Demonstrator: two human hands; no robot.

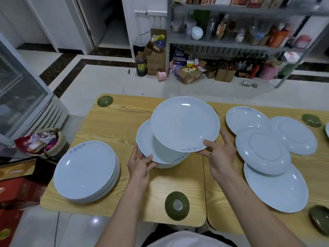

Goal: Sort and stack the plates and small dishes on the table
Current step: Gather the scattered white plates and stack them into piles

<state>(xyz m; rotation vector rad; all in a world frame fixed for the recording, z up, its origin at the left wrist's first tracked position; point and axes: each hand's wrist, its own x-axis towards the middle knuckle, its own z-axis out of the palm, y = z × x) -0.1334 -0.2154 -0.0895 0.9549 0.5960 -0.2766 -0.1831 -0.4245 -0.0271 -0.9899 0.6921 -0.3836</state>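
Mid-sort at the bench (pixel 110 125): the right hand (pixel 220 154) pinches the rim of a pale plate (pixel 185 123), tilted over a second plate (pixel 146 139) whose edge the left hand (pixel 140 164) grips. Next, it likely needs lowering squarely (rims aligned). Whatever sits beneath is largely hidden; the far-right green dishes (pixel 319 218) are cut off.

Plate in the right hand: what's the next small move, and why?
Probably lower the raised plate onto the middle pile, nudging it left to centre. The right hand pinches it by its near rim, overhanging the pile to the right, while the left hand grips the pile's near edge.
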